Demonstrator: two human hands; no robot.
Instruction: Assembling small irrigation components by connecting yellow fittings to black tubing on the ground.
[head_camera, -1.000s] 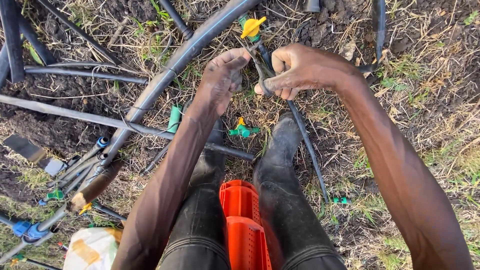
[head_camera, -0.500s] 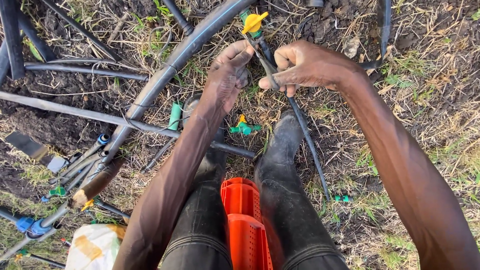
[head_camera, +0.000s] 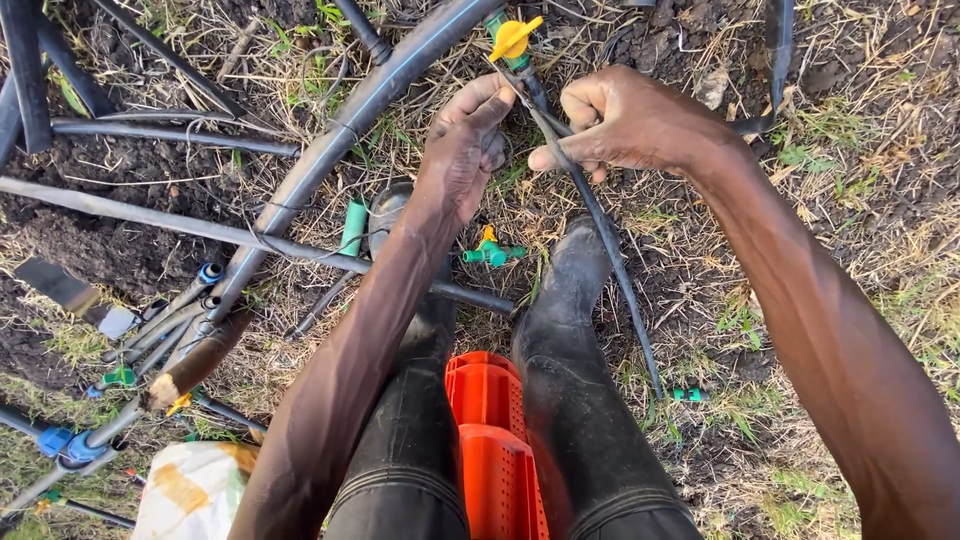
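Observation:
My left hand (head_camera: 465, 150) and my right hand (head_camera: 610, 120) meet over a thin black drip hose (head_camera: 610, 250) that runs from the top centre down to the right. My right hand pinches the hose between thumb and fingers. My left hand's fingers close on the same hose just below a green valve with a yellow handle (head_camera: 512, 40). A second green and yellow valve (head_camera: 490, 250) lies loose on the ground between my black rubber boots (head_camera: 575, 270).
A thick black pipe (head_camera: 350, 120) curves from top centre to lower left, crossed by thinner pipes (head_camera: 150, 220) with blue fittings (head_camera: 70, 445). An orange plastic crate (head_camera: 490, 450) sits under my legs. A white bag (head_camera: 190, 490) lies at bottom left, a green coupling (head_camera: 353, 228) by the pipe.
Both hands have shifted slightly up along the hose toward the yellow-handled valve. Everything else stays where it was.

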